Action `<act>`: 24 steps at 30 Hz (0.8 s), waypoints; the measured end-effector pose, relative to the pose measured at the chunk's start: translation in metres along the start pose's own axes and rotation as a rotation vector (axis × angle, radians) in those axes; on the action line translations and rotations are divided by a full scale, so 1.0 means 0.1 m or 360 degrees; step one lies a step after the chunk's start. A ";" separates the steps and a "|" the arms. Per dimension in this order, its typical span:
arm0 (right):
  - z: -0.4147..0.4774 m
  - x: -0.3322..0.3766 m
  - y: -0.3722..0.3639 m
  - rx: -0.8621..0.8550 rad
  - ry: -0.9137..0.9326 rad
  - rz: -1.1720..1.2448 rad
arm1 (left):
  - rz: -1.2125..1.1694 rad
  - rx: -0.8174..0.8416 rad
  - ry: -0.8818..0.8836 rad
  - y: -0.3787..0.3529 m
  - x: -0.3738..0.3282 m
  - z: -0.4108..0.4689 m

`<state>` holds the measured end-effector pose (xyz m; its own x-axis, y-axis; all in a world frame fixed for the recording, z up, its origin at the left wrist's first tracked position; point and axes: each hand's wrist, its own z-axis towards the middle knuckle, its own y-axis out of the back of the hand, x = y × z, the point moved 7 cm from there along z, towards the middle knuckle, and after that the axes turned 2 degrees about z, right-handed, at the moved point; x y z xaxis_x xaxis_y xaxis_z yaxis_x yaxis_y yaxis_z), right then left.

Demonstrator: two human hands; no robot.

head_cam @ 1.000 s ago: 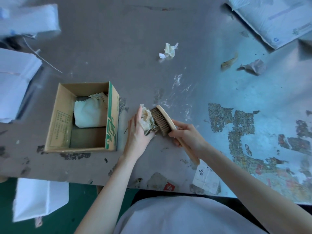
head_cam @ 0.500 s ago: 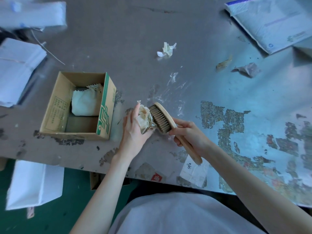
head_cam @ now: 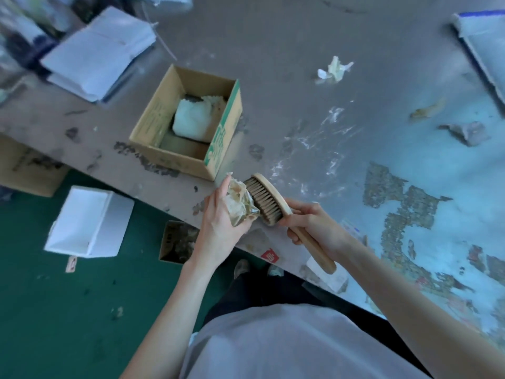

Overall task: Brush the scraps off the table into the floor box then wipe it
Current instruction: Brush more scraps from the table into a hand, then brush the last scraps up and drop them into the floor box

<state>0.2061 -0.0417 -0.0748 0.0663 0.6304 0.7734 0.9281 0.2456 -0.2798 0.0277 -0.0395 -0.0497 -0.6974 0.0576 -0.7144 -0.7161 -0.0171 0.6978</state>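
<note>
My right hand (head_cam: 314, 224) grips the handle of a wooden brush (head_cam: 269, 199), bristles turned left. My left hand (head_cam: 218, 222) presses a crumpled brownish scrap (head_cam: 237, 205) against the bristles, right at the near edge of the worn grey table (head_cam: 273, 50). Below that edge, a small open cardboard floor box (head_cam: 177, 240) stands on the green floor, partly hidden by my left forearm. More scraps lie on the table: a white crumpled one (head_cam: 334, 69), a brown one (head_cam: 426, 110) and a grey one (head_cam: 464, 132).
An open cardboard box (head_cam: 153, 119) with a white cloth (head_cam: 194, 121) inside stands on the table just left of my hands. Stacked white bags (head_cam: 101, 53) lie far left, another bag (head_cam: 486, 50) far right. A white foam box (head_cam: 87, 222) sits on the floor.
Both hands, with brush and scrap pinched between them, have drawn back to the table's near edge. My view has swung left and down, so the floor and floor box now show.
</note>
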 end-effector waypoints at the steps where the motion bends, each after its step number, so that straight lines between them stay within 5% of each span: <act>1: 0.02 -0.01 -0.10 0.0041 -0.0007 -0.0028 | 0.0008 -0.0028 0.0027 0.08 0.06 -0.07; 24: 0.84 -1.01 -2.36 0.0468 -0.0412 -0.0449 | -0.0238 -0.0302 0.0920 1.27 2.14 -1.44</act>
<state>-0.0505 -0.1018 -0.1342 -0.3011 0.6627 0.6857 0.7512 0.6077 -0.2575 -0.2166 -0.1734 -0.1212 -0.4535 -0.4751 -0.7541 -0.7628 -0.2306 0.6041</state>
